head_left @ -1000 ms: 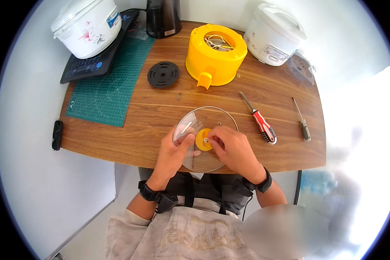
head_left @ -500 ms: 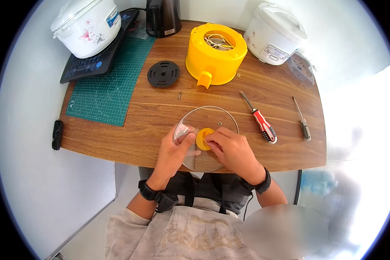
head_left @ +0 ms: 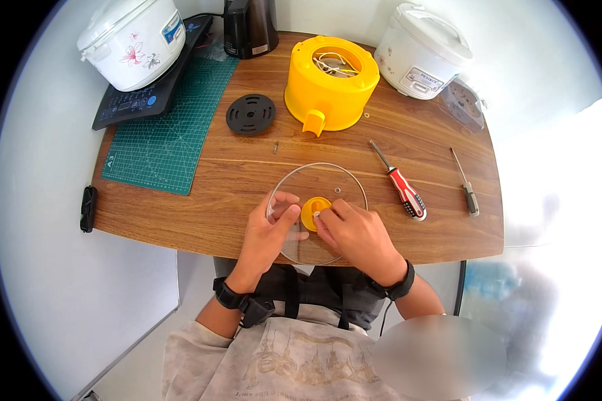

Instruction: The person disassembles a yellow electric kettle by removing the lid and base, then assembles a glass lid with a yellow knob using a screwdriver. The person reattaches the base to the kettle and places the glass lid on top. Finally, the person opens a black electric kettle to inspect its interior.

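Note:
A round clear glass lid [head_left: 314, 175] with a metal rim lies at the front of the table, reaching past its near edge. My left hand [head_left: 266, 227] grips its left side, thumb above and fingers showing through the glass. At the lid's middle sits a yellow round knob [head_left: 309, 215] with a raised ridge. My right hand [head_left: 361, 234] is closed over the knob's right part, thumb and fingertips pinched on a small pale part [head_left: 318, 214] that is mostly hidden. A small ring-shaped nut [head_left: 338, 190] shows within the lid's outline, beyond my right fingers.
A red-and-black screwdriver [head_left: 406, 192] and a thinner grey screwdriver [head_left: 469, 194] lie to the right. Farther back are a yellow round housing [head_left: 328, 100] with wires inside, a black slotted disc [head_left: 251, 114], a small metal piece [head_left: 275, 147], a green cutting mat [head_left: 157, 157] and rice cookers [head_left: 425, 57].
My right fingertips have shifted slightly on the knob, uncovering more of its ridge and the pale part. My left hand keeps its hold on the lid.

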{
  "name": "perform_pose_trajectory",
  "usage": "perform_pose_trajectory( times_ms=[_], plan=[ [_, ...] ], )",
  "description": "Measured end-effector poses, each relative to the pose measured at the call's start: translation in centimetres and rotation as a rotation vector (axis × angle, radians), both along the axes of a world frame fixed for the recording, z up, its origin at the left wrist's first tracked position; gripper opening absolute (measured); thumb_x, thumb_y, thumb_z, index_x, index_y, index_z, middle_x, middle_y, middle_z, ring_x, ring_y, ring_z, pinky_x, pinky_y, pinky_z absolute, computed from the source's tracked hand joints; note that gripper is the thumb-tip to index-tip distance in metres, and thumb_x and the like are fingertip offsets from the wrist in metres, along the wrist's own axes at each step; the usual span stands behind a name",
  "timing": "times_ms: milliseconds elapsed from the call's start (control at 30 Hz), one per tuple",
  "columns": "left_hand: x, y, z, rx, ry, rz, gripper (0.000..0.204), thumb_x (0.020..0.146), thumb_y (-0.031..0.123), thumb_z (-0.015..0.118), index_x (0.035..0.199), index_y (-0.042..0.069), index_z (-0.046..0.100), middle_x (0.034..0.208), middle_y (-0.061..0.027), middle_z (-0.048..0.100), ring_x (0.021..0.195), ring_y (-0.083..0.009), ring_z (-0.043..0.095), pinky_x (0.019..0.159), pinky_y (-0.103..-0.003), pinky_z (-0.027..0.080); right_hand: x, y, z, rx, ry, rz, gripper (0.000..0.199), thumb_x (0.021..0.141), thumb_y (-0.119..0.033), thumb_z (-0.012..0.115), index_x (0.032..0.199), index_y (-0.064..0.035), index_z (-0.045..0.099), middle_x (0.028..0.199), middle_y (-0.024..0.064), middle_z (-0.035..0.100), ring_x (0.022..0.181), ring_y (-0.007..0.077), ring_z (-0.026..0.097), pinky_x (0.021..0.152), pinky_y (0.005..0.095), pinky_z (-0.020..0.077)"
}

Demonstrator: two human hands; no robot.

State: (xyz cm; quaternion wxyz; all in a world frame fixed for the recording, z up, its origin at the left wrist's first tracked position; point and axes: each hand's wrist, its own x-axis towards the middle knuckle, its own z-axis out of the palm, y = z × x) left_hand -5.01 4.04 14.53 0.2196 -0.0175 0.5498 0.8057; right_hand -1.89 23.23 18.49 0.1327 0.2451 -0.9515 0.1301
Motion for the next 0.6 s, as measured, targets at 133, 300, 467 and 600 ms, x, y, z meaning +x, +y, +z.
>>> perform_pose_trajectory(
  times_ms=[133, 300, 467, 600],
  plan=[
    [0.09, 0.11, 0.12, 0.000, -0.001, 0.023, 0.020, 0.101, 0.012, 0.061, 0.118, 0.002, 0.057, 0.110, -0.0071, 0.061, 0.102, -0.0137, 0.062, 0.078, -0.034, 0.065, -0.12, 0.00, 0.27, -0.063, -0.017, -0.011, 0.013, 0.090, -0.016, 0.070, 0.092, -0.0069, 0.061, 0.084, 0.0078, 0.058, 0.068, 0.0254, 0.064, 0.056, 0.0365, 0.0519],
    [0.10, 0.17, 0.21, -0.003, -0.011, 0.025, 0.019, 0.102, 0.012, 0.061, 0.118, 0.002, 0.057, 0.109, -0.0073, 0.062, 0.102, -0.0139, 0.062, 0.078, -0.035, 0.065, -0.14, 0.03, 1.03, -0.082, -0.016, 0.040, 0.025, 0.080, -0.010, 0.069, 0.101, -0.0056, 0.057, 0.085, 0.0074, 0.055, 0.074, 0.0226, 0.065, 0.058, 0.0338, 0.0538],
    [0.05, 0.14, -0.12, -0.023, 0.021, 0.022, 0.018, 0.101, 0.014, 0.062, 0.115, 0.003, 0.059, 0.112, -0.0081, 0.062, 0.103, -0.0184, 0.067, 0.074, -0.034, 0.066, 0.02, 0.08, 0.70, -0.014, -0.028, 0.039, 0.017, 0.084, -0.012, 0.069, 0.096, -0.0069, 0.059, 0.086, 0.0070, 0.055, 0.070, 0.0243, 0.064, 0.057, 0.0350, 0.0520],
    [-0.03, 0.05, 0.19, -0.009, -0.008, 0.007, 0.019, 0.101, 0.011, 0.061, 0.117, 0.001, 0.057, 0.109, -0.0075, 0.062, 0.102, -0.0148, 0.062, 0.076, -0.035, 0.066, -0.29, -0.04, 0.78, -0.034, -0.031, 0.053, 0.014, 0.087, -0.015, 0.070, 0.092, -0.0080, 0.059, 0.085, 0.0068, 0.054, 0.068, 0.0247, 0.064, 0.055, 0.0357, 0.0509]
  ],
)
